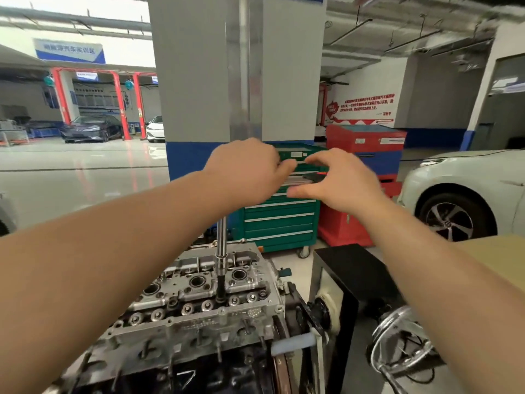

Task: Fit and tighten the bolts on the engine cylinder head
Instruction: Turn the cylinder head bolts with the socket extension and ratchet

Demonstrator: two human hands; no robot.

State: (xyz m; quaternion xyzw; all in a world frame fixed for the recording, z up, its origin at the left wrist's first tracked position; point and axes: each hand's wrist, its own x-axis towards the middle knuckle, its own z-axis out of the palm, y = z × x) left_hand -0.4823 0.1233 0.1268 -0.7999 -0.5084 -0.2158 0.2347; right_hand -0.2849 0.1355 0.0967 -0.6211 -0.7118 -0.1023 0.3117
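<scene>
Cylinder head sits low centre on the engine block, carried by a black engine stand at its right end. Long extension bar stands upright w/ its lower end down in a bolt hole near the head's far right part; top of the bar runs up under the left hand. Left grip is curled over the bar's top, holding what looks like a handle, though motion blur hides the exact hold. Right hand hovers just beside it, thumb and fingers spread in a C, holding nothing; cannot tell if fingertips touch the handle.

Around: green tool cabinet directly behind the hands, red cabinet to its right, grey-and-blue pillar behind both. White car close on the right, cardboard box edge beside the right forearm. Chrome stand wheel sticks out low right, near the stand.

Open room: wide glossy floor to the left & far back, where parked cars stand well apart. Right side is crowded
</scene>
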